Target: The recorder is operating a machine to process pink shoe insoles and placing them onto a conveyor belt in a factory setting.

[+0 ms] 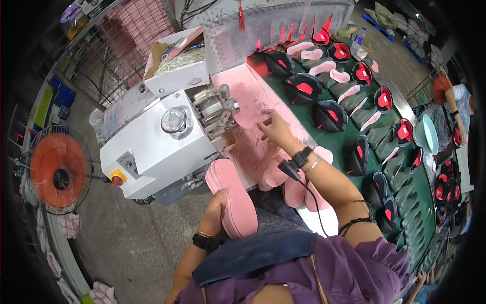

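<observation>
My left hand (216,206) holds a stack of pink insoles (233,197) on my lap, gripping its left edge. My right hand (273,129) reaches forward and rests its fingers on a pink insole lying on the pink work surface (248,96) beside the white machine (157,147). More pink insoles (293,187) lie piled under my right forearm. Metal rollers (217,109) of the machine sit just left of my right hand.
A green conveyor (354,152) carries several black-and-red shoes (331,115) and pink insoles to the right. An orange fan (56,169) stands at left. A white box (177,66) sits behind the machine. Another person (450,106) works at far right.
</observation>
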### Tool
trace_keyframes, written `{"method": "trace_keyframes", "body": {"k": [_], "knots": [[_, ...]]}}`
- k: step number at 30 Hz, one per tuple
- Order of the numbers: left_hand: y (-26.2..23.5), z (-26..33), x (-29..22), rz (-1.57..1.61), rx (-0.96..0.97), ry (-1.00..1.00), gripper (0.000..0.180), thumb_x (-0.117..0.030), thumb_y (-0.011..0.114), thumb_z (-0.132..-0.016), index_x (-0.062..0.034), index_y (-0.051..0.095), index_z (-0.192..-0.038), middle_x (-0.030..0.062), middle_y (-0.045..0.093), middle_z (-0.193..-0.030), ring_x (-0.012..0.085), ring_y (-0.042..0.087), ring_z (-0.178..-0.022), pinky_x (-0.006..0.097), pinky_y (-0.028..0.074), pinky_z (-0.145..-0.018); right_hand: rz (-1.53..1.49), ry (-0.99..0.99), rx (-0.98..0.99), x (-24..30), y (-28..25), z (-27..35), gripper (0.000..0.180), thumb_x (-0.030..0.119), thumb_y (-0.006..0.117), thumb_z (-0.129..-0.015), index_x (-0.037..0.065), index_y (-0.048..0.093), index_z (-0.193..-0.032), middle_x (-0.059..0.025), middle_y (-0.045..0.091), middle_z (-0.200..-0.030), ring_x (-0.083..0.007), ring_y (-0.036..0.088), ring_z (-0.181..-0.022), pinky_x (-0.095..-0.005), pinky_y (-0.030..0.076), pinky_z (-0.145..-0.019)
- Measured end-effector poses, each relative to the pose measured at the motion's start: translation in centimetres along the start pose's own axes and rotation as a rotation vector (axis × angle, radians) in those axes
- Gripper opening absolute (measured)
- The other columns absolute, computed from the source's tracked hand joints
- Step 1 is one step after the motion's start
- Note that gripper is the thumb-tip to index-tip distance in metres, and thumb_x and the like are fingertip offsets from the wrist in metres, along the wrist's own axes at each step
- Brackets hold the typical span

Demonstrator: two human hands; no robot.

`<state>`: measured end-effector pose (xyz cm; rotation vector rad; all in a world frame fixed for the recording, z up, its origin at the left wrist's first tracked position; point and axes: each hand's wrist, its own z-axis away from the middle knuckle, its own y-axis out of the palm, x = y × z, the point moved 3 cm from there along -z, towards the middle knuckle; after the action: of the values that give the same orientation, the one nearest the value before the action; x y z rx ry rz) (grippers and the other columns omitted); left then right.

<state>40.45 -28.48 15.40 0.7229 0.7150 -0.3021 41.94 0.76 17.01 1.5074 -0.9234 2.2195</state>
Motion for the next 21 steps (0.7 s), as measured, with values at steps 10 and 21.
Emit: {"method": "trace_keyframes", "body": {"k": [10, 21], "knots": [[-2.6, -0.4, 1.4, 0.107, 0.067, 0.016, 0.042, -0.038, 0.051, -0.094, -0.0022, 0.054, -0.116, 0.0085, 0.062, -0.106, 0.0188, 0.062, -0.096, 0.032, 0.051, -0.085, 0.437, -0.331, -0.251, -2.2, -0.9, -2.4, 0.029, 0.029, 0.066, -0.082, 0.002, 0.063, -0.092, -0.0188, 0.064, -0.087, -0.0367, 0.064, -0.083, -0.0424, 0.05, -0.074], [1.3, 1.0, -0.1, 0.152, 0.334, 0.033, 0.078, -0.046, 0.052, -0.084, -0.0015, 0.029, -0.145, 0.0105, 0.052, -0.111, 0.0234, 0.053, -0.104, 0.053, 0.045, -0.098, -0.325, -0.071, -0.266, -4.8, 1.4, -11.9, 0.03, 0.029, 0.067, -0.082, -0.001, 0.061, -0.086, -0.0149, 0.067, -0.077, -0.0218, 0.068, -0.061, -0.0322, 0.05, -0.052]]}}
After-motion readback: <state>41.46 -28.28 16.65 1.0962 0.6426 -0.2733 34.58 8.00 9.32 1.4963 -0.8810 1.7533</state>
